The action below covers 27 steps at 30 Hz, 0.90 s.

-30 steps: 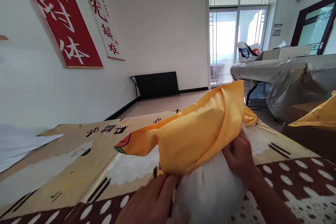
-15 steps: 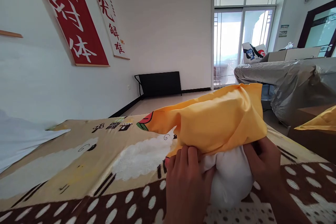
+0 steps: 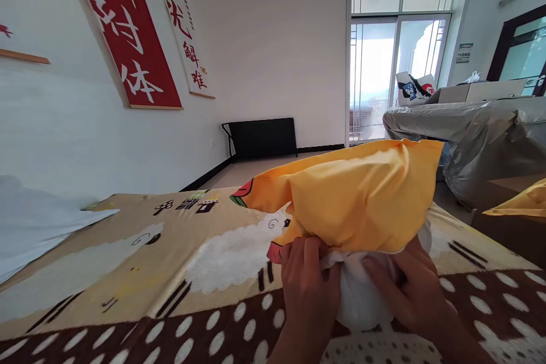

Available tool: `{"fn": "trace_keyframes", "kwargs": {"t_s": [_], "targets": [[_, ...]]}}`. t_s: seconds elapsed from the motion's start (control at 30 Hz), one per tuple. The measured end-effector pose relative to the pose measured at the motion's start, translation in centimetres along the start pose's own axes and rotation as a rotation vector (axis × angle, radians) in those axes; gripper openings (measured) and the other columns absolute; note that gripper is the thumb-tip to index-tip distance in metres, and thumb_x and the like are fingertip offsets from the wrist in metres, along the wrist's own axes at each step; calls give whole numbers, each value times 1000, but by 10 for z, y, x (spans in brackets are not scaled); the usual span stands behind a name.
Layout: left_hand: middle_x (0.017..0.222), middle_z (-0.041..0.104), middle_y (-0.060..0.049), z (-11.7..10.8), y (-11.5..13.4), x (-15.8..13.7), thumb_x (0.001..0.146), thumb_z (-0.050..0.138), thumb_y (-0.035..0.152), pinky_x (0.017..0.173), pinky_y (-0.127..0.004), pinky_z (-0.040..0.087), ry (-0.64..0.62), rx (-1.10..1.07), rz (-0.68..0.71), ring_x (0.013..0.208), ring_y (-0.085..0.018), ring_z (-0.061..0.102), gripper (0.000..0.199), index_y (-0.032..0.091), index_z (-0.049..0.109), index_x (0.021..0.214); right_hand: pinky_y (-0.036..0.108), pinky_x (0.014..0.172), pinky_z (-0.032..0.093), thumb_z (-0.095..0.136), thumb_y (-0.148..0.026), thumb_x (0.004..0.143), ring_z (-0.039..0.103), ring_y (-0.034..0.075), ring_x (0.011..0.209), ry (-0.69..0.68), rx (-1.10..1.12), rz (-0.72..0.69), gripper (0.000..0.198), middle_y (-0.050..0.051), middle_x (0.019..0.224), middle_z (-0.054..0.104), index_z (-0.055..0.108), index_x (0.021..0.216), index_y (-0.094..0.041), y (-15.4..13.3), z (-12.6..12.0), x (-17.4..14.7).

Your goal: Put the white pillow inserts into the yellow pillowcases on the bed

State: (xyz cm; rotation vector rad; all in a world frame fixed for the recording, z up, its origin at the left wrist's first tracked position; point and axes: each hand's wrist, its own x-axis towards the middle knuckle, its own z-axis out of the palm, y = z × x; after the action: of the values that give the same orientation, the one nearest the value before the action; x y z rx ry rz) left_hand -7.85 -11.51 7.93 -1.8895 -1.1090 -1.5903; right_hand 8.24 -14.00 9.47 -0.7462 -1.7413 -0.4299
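A yellow pillowcase [image 3: 362,199] with pink-and-green printed corners is held up over the bed, its opening facing me. A white pillow insert [image 3: 358,296] is partly inside it, with its near end bulging out below the hem. My left hand [image 3: 309,290] is closed on the left side of the hem, fingers bent over the yellow cloth. On the right, my right hand [image 3: 413,290] grips the white insert just under the hem, thumb lying across it. Some of its fingertips are hidden behind the insert.
A sheep-patterned blanket [image 3: 230,256] with a brown dotted border covers the surface below. White cloth [image 3: 38,227] lies at the left. Another yellow cloth [image 3: 522,199] rests on a cardboard box [image 3: 499,233] at the right. Plastic-covered furniture [image 3: 478,131] stands behind.
My right hand has shifted left and inward over the insert, its thumb now across the white fabric. The pillowcase's far right corner reaches further right. My left hand keeps hold of the hem.
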Motion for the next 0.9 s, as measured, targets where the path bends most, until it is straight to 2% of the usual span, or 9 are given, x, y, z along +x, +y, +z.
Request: {"fn": "trace_keyframes", "kwargs": {"t_s": [0.1, 0.2, 0.3, 0.4, 0.47, 0.53, 0.6, 0.77, 0.9], "targets": [[57, 37, 5, 7, -4, -6, 63, 47, 0, 54, -24, 35, 59, -59, -34, 53, -12, 37, 28, 23, 31, 68, 34, 73, 46, 55, -14, 83, 62, 20, 74, -74, 4, -96, 11, 4, 78, 67, 62, 88, -21, -6, 6, 0], [54, 32, 5, 10, -8, -12, 68, 49, -1, 49, -23, 28, 125, -100, -55, 52, -11, 35, 31, 22, 28, 64, 34, 73, 46, 56, -14, 83, 61, 18, 68, -120, -18, -156, 9, 1, 71, 66, 62, 83, -21, -10, 11, 1], [54, 29, 6, 6, -13, -12, 67, 51, -1, 47, -22, 25, 140, -122, -110, 52, -9, 34, 31, 21, 30, 63, 37, 77, 46, 55, -20, 83, 62, 21, 74, -172, -109, -173, 8, 6, 81, 68, 62, 86, -20, -11, 11, 1], [55, 28, 6, 2, -19, -7, 64, 49, -1, 46, -21, 23, 104, -117, -157, 52, -9, 33, 28, 21, 32, 62, 42, 84, 45, 61, -32, 80, 62, 26, 89, -283, -191, -178, 22, 12, 98, 68, 63, 96, -18, -13, 10, -2], [55, 29, 6, 0, -21, -2, 63, 47, 0, 47, -21, 24, 109, -125, -162, 53, -8, 33, 25, 21, 33, 62, 44, 86, 44, 70, -43, 72, 60, 29, 91, -318, -233, -169, 36, 12, 100, 68, 63, 97, -19, -16, 14, -7], [54, 29, 6, -2, -22, 1, 64, 48, 1, 47, -20, 25, 130, -135, -167, 53, -8, 32, 23, 21, 36, 62, 45, 84, 43, 77, -49, 62, 60, 30, 88, -282, -275, -106, 45, 11, 94, 69, 64, 94, -21, -21, 24, -16], [54, 30, 6, -5, -19, 3, 67, 51, 3, 46, -20, 24, 155, -139, -172, 51, -8, 29, 22, 20, 38, 61, 45, 83, 41, 79, -49, 59, 59, 30, 84, -212, -310, -41, 45, 10, 88, 69, 65, 93, -23, -27, 36, -26], [54, 27, 7, -13, -5, 0, 74, 56, 4, 44, -21, 23, 198, -90, -128, 47, -7, 24, 26, 21, 39, 64, 53, 97, 29, 69, -31, 72, 57, 30, 89, -138, -365, -40, 34, 7, 95, 70, 63, 106, -29, -26, 53, -37], [56, 27, 4, -13, 2, -3, 75, 51, -3, 48, -24, 23, 176, -157, 23, 51, -9, 26, 31, 21, 35, 62, 64, 101, 17, 59, -22, 73, 56, 32, 90, -70, -413, -34, 31, 6, 93, 70, 63, 103, -28, -15, 49, -28]]}}
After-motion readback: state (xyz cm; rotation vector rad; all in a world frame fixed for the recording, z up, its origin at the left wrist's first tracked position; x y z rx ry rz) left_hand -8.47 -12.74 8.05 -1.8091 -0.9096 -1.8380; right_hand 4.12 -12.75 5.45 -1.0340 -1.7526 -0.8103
